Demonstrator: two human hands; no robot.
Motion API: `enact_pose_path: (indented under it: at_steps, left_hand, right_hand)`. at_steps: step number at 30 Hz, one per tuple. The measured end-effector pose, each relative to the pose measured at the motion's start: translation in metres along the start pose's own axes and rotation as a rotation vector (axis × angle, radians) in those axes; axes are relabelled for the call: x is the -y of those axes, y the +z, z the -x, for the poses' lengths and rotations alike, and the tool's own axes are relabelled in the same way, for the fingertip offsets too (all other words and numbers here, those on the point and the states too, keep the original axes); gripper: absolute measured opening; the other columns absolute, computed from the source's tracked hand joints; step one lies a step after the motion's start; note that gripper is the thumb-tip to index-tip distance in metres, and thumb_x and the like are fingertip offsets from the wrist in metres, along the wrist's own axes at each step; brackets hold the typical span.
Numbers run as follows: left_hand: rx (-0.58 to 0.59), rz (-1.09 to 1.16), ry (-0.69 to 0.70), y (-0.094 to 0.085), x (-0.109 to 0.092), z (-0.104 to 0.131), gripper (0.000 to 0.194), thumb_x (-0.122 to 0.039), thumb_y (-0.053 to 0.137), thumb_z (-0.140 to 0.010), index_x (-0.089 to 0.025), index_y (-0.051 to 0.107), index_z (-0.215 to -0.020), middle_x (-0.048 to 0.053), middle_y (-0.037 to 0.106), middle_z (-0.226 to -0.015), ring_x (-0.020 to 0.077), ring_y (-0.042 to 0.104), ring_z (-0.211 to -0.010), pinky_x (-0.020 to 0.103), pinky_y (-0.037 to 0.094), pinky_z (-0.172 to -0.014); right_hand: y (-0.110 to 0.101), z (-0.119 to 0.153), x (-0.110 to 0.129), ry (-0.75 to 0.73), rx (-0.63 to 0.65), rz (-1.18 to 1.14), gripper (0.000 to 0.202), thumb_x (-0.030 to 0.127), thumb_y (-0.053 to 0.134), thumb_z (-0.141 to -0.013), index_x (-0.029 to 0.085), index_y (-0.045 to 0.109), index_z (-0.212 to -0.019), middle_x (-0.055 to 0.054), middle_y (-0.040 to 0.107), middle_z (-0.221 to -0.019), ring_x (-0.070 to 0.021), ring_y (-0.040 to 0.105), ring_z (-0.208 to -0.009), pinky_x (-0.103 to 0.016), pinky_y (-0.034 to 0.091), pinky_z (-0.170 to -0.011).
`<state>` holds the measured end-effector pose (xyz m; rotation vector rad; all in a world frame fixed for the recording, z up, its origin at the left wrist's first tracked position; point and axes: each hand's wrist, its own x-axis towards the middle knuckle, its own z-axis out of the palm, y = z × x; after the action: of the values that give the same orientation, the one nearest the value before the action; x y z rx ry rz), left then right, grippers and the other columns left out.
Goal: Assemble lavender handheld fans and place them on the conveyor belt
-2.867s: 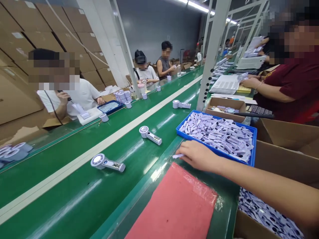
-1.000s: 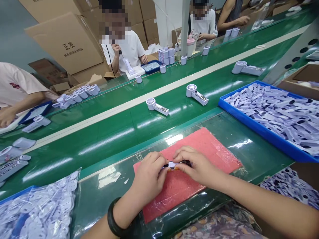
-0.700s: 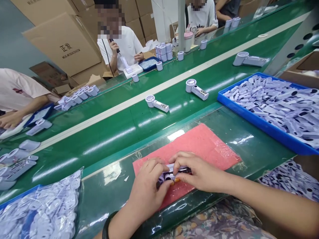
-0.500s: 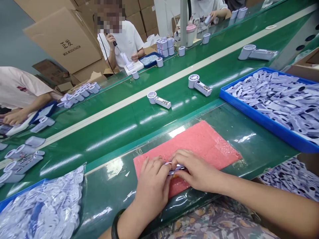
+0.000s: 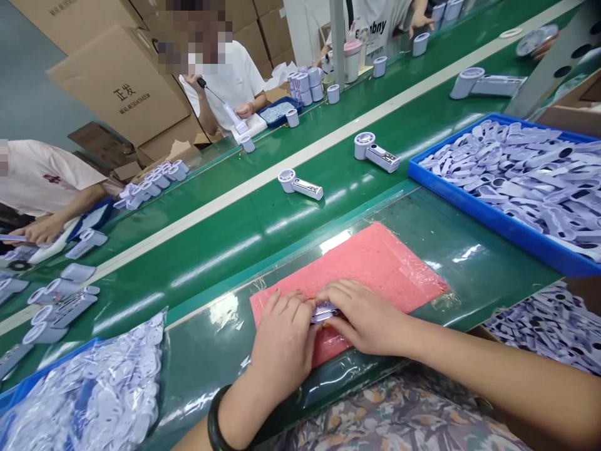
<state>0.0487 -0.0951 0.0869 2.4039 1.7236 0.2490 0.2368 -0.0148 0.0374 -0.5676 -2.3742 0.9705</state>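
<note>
My left hand [image 5: 284,338] and my right hand [image 5: 361,313] meet on a pink foam pad [image 5: 375,263] at the near edge of the bench. Between their fingertips they press a small lilac plastic part [image 5: 323,311] flat against the pad. Most of the part is hidden under my fingers. A dark bangle sits on my left wrist.
A blue tray [image 5: 483,216] of lilac parts stands to the right, a bag of parts [image 5: 89,394] to the left. Hand-held fans [image 5: 300,185] [image 5: 375,152] lie on the green conveyor belt [image 5: 225,244]. Other people work across the belt, in front of cardboard boxes [image 5: 117,88].
My right hand came from beside the blue tray to the pink pad, where both hands joined on the part and lowered it flat. The fans on the belt have shifted slightly.
</note>
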Motion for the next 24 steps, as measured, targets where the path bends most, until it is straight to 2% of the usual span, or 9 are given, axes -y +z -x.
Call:
enact_pose_path:
  at_steps: [4,8,10,13,16,18,21,23,24]
  left_hand:
    - [0.023,-0.081,0.029,-0.004,-0.001,-0.004,0.033,-0.018,0.06,-0.09,-0.017,0.05,-0.121,0.009,0.056,-0.118,0.0325,0.044,-0.119,0.06,0.035,-0.106]
    - [0.039,-0.27,0.138,-0.018,0.017,-0.016,0.025,-0.008,0.054,-0.084,-0.018,0.057,-0.107,0.008,0.058,-0.103,0.0296,0.052,-0.104,0.056,0.042,-0.098]
    - [0.023,-0.355,0.202,-0.031,0.045,-0.032,0.021,-0.007,0.048,-0.084,-0.019,0.061,-0.096,0.008,0.059,-0.098,0.0286,0.054,-0.099,0.054,0.045,-0.094]
    - [-0.093,-0.59,0.225,-0.052,0.106,-0.075,0.029,-0.01,0.042,-0.084,-0.021,0.067,-0.094,0.01,0.06,-0.103,0.0348,0.05,-0.113,0.059,0.043,-0.094]
    - [-0.166,-0.86,0.019,-0.065,0.165,-0.119,0.046,-0.007,0.031,-0.09,-0.023,0.072,-0.102,0.012,0.058,-0.12,0.0361,0.04,-0.129,0.059,0.043,-0.097]
    - [-0.089,-0.894,-0.113,-0.066,0.193,-0.136,0.054,-0.005,0.026,-0.093,-0.025,0.07,-0.118,0.011,0.056,-0.126,0.0326,0.051,-0.118,0.05,0.049,-0.092]
    - [-0.016,-0.788,-0.132,-0.05,0.222,-0.136,0.057,-0.006,0.028,-0.089,-0.023,0.062,-0.131,0.014,0.054,-0.131,0.0297,0.06,-0.102,0.044,0.053,-0.088]
    - [-0.101,-0.655,-0.053,-0.034,0.238,-0.121,0.055,-0.016,0.03,-0.089,-0.024,0.061,-0.133,0.015,0.049,-0.138,0.0318,0.057,-0.112,0.048,0.051,-0.094]
    - [-0.16,-0.562,-0.03,-0.027,0.247,-0.11,0.053,-0.025,0.031,-0.089,-0.028,0.059,-0.134,0.012,0.048,-0.139,0.0324,0.055,-0.116,0.05,0.05,-0.096]
  right_hand:
    - [-0.01,0.004,0.001,0.002,0.019,-0.022,0.033,0.015,0.063,-0.091,0.018,0.051,-0.122,-0.006,0.056,-0.119,-0.0222,0.05,-0.111,-0.042,0.04,-0.099]
    - [-0.047,0.015,-0.006,-0.002,-0.039,0.145,0.052,0.026,0.068,-0.092,0.019,0.043,-0.137,-0.006,0.05,-0.135,-0.0227,0.041,-0.127,-0.043,0.033,-0.109]
    - [-0.076,0.023,-0.017,0.051,-0.114,0.282,0.043,0.027,0.063,-0.095,0.018,0.047,-0.135,-0.008,0.052,-0.133,-0.0237,0.043,-0.125,-0.044,0.036,-0.106]
    - [-0.126,0.04,-0.041,0.212,-0.291,0.508,0.026,0.025,0.054,-0.099,0.017,0.056,-0.124,-0.01,0.058,-0.121,-0.0246,0.052,-0.111,-0.043,0.044,-0.095]
    - [-0.173,0.054,-0.065,0.406,-0.42,0.713,0.02,0.023,0.052,-0.099,0.017,0.063,-0.115,-0.009,0.061,-0.109,-0.0239,0.055,-0.101,-0.04,0.047,-0.089]
    - [-0.196,0.055,-0.08,0.514,-0.435,0.808,0.019,0.021,0.053,-0.099,0.017,0.066,-0.112,-0.009,0.061,-0.106,-0.0245,0.056,-0.102,-0.04,0.046,-0.09]
    - [-0.219,0.041,-0.105,0.59,-0.419,0.863,0.02,0.017,0.054,-0.097,0.016,0.069,-0.11,-0.011,0.062,-0.104,-0.0261,0.056,-0.103,-0.039,0.046,-0.091]
    - [-0.229,0.024,-0.122,0.605,-0.4,0.868,0.02,0.015,0.056,-0.096,0.017,0.071,-0.109,-0.012,0.062,-0.103,-0.0258,0.057,-0.103,-0.036,0.046,-0.091]
    - [-0.234,0.016,-0.13,0.611,-0.39,0.868,0.02,0.014,0.058,-0.095,0.017,0.072,-0.109,-0.011,0.062,-0.102,-0.0252,0.057,-0.102,-0.035,0.046,-0.091]
